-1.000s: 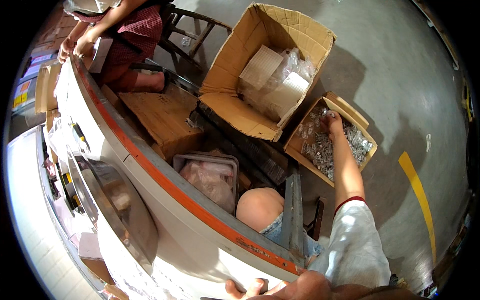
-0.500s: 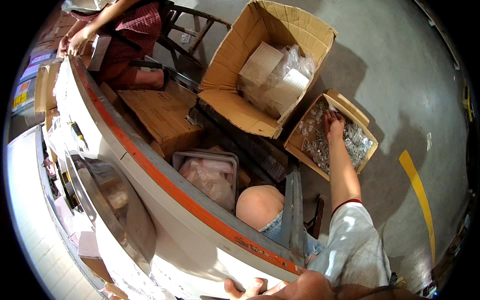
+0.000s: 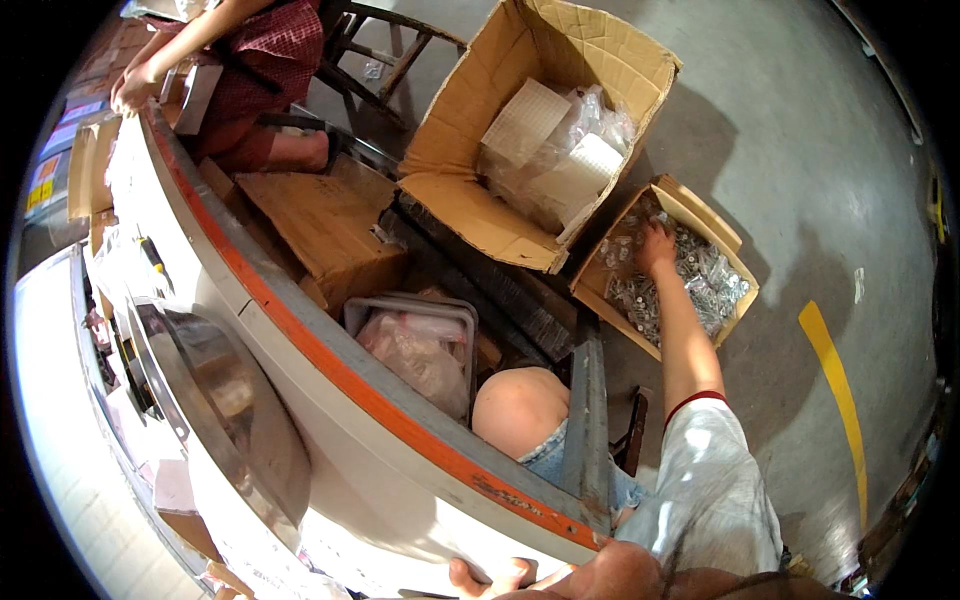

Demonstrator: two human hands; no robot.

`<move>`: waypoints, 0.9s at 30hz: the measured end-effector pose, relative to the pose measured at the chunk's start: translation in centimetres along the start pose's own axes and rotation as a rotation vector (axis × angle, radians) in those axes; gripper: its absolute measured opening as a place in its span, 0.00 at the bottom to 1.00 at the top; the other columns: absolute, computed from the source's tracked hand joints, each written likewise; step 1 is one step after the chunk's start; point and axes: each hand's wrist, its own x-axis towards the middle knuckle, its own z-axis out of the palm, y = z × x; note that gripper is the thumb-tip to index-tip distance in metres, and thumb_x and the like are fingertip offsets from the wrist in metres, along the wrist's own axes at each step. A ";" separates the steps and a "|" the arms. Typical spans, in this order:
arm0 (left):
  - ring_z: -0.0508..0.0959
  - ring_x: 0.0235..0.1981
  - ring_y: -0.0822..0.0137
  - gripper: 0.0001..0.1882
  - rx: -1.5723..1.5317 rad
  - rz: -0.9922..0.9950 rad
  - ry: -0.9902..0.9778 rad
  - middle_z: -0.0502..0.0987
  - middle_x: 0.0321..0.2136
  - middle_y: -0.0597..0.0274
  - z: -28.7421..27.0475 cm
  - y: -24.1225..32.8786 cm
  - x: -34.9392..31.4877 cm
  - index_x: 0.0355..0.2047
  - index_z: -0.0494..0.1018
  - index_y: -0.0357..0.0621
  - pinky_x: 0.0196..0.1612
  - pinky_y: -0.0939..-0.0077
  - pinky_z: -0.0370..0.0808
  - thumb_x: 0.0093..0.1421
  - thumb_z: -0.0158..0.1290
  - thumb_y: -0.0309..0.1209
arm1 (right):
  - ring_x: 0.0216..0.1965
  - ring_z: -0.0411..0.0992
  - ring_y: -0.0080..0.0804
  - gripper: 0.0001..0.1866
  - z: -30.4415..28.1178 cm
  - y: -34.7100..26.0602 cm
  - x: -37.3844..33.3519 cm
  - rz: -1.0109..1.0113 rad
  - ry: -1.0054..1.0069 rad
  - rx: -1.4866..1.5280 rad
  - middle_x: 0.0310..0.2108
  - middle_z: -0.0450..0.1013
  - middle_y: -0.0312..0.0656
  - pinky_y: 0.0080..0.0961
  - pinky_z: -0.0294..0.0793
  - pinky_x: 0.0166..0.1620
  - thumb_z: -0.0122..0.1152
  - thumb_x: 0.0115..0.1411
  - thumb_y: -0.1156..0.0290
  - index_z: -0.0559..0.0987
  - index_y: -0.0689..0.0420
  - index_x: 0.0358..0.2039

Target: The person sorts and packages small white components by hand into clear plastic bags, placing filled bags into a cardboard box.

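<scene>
My right hand (image 3: 657, 248) reaches down into a shallow cardboard box (image 3: 645, 345) at the right. Inside lie many small clear and silvery pieces (image 3: 640, 303), too small to name, some looking like little plastic bags. The fingers dip among them, so their tips and anything between them are hidden. Low in the picture, my left hand (image 3: 505, 575) lies at the edge of the white tabletop (image 3: 400, 500), fingers apart, with nothing seen in it. Part of that hand is cut off by the lower rim.
A large open carton (image 3: 470, 220) with clear plastic bags and white sheets stands beyond the small box. Under the table are a grey plastic bin (image 3: 470, 340) and a closed carton (image 3: 310, 230). A metal basin (image 3: 225, 400) sits on the tabletop. Another person's hands (image 3: 132, 88) work at upper left.
My right hand has shifted slightly left within the box, its fingers lower among the pieces. The other person's hands have moved a little left. My left hand stays in place.
</scene>
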 end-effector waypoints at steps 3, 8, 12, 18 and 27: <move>0.45 0.63 0.46 0.25 -0.005 0.011 0.002 0.55 0.59 0.59 -0.2 0.1 0.1 0.50 0.68 0.68 0.57 0.37 0.30 0.52 0.45 0.55 | 0.55 0.56 0.51 0.27 2.0 3.7 1.6 -0.096 0.119 0.214 0.55 0.58 0.45 0.41 0.62 0.54 0.56 0.47 0.70 0.69 0.46 0.51; 0.45 0.63 0.46 0.25 -0.005 -0.008 -0.004 0.55 0.59 0.59 -0.2 0.0 -0.1 0.50 0.68 0.68 0.57 0.37 0.30 0.52 0.45 0.55 | 0.56 0.54 0.44 0.20 -1.7 -0.6 -2.6 -0.117 -0.203 -0.122 0.59 0.54 0.41 0.48 0.58 0.54 0.46 0.54 0.71 0.72 0.43 0.48; 0.45 0.63 0.46 0.25 -0.007 0.010 -0.002 0.55 0.59 0.59 -0.2 0.0 0.0 0.50 0.68 0.69 0.57 0.37 0.29 0.52 0.45 0.55 | 0.59 0.51 0.44 0.22 -0.7 -0.7 -4.4 -0.106 -0.212 -0.336 0.60 0.51 0.39 0.50 0.51 0.57 0.45 0.56 0.69 0.67 0.34 0.52; 0.45 0.63 0.46 0.25 -0.006 0.011 -0.002 0.55 0.59 0.59 -0.2 0.1 0.2 0.50 0.68 0.69 0.57 0.37 0.29 0.52 0.44 0.55 | 0.58 0.52 0.42 0.21 -0.9 -1.2 -4.5 -0.023 -0.093 -0.304 0.60 0.52 0.37 0.48 0.53 0.55 0.42 0.58 0.68 0.67 0.39 0.53; 0.45 0.63 0.47 0.25 -0.008 0.019 0.004 0.55 0.59 0.59 0.2 0.1 0.6 0.50 0.68 0.69 0.57 0.37 0.29 0.52 0.44 0.55 | 0.55 0.57 0.42 0.23 1.5 -2.3 -6.7 -0.430 -0.427 -0.242 0.55 0.58 0.43 0.42 0.63 0.52 0.48 0.55 0.69 0.66 0.45 0.54</move>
